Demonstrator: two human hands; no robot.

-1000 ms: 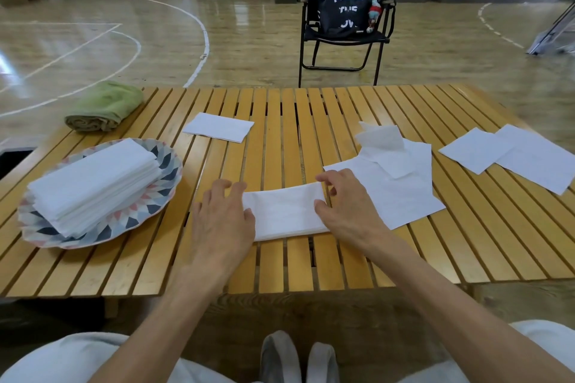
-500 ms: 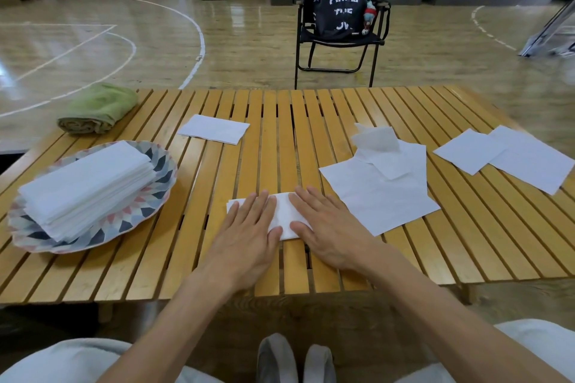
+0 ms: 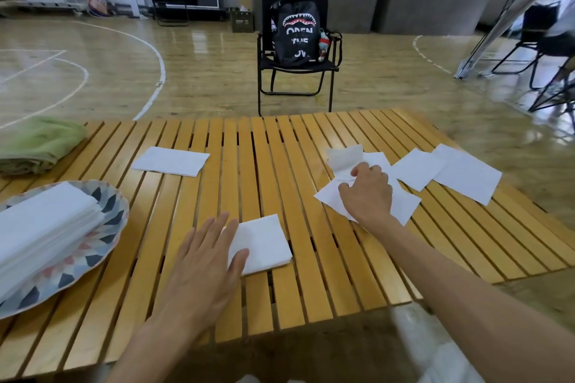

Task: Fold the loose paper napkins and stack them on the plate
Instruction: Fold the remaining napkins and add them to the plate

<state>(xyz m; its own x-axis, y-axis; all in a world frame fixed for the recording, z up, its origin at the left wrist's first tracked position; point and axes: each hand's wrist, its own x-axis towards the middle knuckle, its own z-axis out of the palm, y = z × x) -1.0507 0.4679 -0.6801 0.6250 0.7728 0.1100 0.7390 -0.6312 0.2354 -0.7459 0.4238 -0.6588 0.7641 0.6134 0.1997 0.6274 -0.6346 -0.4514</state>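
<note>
A folded white napkin (image 3: pixel 264 242) lies near the table's front edge. My left hand (image 3: pixel 205 261) rests flat beside it, fingers straight, thumb touching its left edge. My right hand (image 3: pixel 367 193) is further right, pinching the top loose napkin (image 3: pixel 345 158) of a small pile (image 3: pixel 401 208); its upper part curls up. A patterned plate (image 3: pixel 105 227) at the left holds a stack of folded napkins (image 3: pixel 43 227). Two more loose napkins (image 3: pixel 463 177) lie at the right, and another napkin (image 3: pixel 171 161) lies at the back left.
The slatted wooden table (image 3: pixel 270 165) ends close to my body. A rolled green towel (image 3: pixel 37 146) lies at the back left corner. Beyond the table stands a black folding chair (image 3: pixel 295 71) with a backpack on a gym floor.
My right hand left the folded napkin and reached right to the loose pile, taking hold of its top sheet. The left hand stays by the folded napkin. The camera tilted up.
</note>
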